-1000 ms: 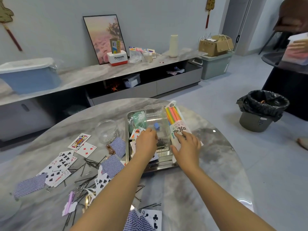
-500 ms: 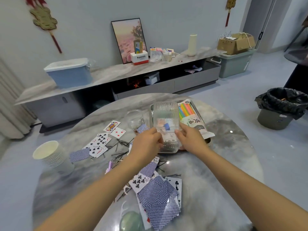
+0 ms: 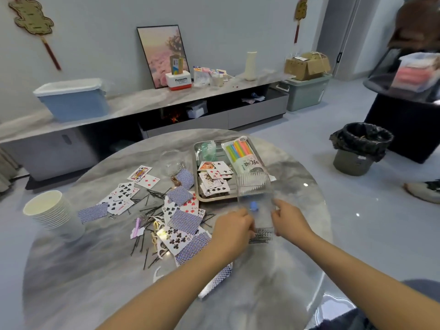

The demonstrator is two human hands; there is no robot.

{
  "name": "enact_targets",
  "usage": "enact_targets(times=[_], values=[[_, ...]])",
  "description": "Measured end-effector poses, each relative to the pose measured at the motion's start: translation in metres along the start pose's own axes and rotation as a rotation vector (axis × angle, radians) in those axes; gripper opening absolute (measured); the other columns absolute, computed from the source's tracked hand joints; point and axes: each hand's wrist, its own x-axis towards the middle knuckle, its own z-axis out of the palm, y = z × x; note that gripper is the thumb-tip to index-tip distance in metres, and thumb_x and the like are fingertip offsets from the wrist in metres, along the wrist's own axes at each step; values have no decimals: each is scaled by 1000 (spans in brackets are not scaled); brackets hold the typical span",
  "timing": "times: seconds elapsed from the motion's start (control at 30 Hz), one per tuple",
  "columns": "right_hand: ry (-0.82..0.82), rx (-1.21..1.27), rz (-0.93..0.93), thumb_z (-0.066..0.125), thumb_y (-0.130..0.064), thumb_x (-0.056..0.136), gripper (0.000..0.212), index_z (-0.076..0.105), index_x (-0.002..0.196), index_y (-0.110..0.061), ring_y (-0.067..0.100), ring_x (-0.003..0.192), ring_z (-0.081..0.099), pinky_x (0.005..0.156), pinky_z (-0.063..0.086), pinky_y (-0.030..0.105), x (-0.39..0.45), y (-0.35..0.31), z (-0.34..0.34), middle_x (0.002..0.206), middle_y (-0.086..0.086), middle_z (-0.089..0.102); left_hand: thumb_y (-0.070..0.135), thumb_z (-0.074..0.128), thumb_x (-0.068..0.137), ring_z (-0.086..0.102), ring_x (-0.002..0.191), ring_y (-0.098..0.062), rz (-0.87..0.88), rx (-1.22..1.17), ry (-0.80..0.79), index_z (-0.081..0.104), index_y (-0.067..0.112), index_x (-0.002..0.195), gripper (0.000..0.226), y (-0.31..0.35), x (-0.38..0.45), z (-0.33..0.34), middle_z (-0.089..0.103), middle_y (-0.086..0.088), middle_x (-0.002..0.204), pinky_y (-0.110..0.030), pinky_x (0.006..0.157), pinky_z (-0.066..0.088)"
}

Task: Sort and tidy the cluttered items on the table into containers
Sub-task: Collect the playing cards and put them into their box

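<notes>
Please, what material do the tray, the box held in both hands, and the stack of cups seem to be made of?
The tray looks like polished metal, probably stainless steel: silvery with mirror reflections. The box seems to be clear rigid plastic: see-through, with ribbed walls. The stack of cups looks like matte white paper, judging by the thin rolled rims.

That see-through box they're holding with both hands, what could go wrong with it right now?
The clear plastic box, held between the left hand and right hand, seems tilted, with hairpins bunched at its near end; they might spill. Its far end overlaps the metal tray and could catch its rim.
</notes>
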Motion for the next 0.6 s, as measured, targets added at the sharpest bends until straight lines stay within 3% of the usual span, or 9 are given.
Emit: enact_targets(times=[0.17, 0.33, 0.4, 0.47, 0.6], values=[[-52, 27, 61, 45, -15, 97, 45, 40, 141, -13, 17, 81, 48, 86, 49, 34, 4, 20, -4, 93, 2, 53, 27, 56, 89, 52, 108, -24, 3, 102, -88, 65, 18, 107, 22, 11, 14, 20, 58, -2, 114, -31, 73, 36], [-30, -61, 32, 47, -15, 95, 37, 46, 132, -14, 28, 97, 58, 72, 41, 28, 3, 14, -6, 108, 12, 63, 37, 56, 89, 52, 109, -18, 7, 52, -102, 64, 23, 111, 27, 4, 14, 29, 57, 3, 116, -29, 78, 39], [18, -124, 3, 49, -20, 94, 48, 35, 139, -14, 30, 109, 55, 81, 46, 33, 1, 8, -5, 122, 11, 58, 44, 53, 91, 57, 100, -11, 13, -76, -3, 63, 25, 110, 28, -5, 9, 25, 56, 8, 113, -30, 78, 45], [95, -168, -60, 49, -25, 94, 60, 23, 147, -14, 29, 126, 44, 97, 41, 36, -1, 2, -3, 141, 8, 44, 40, 51, 93, 56, 84, -2, 7, -182, 117, 63, 25, 107, 24, -13, 6, 15, 54, 12, 109, -26, 71, 46], [185, -215, -215, 48, -29, 95, 58, 25, 147, -18, 21, 140, 25, 112, 24, 34, 6, -19, 1, 154, 2, 26, 26, 49, 95, 54, 79, -3, -136, -225, 227, 62, 21, 108, 19, -39, 16, -6, 53, 8, 106, -24, 71, 47]])
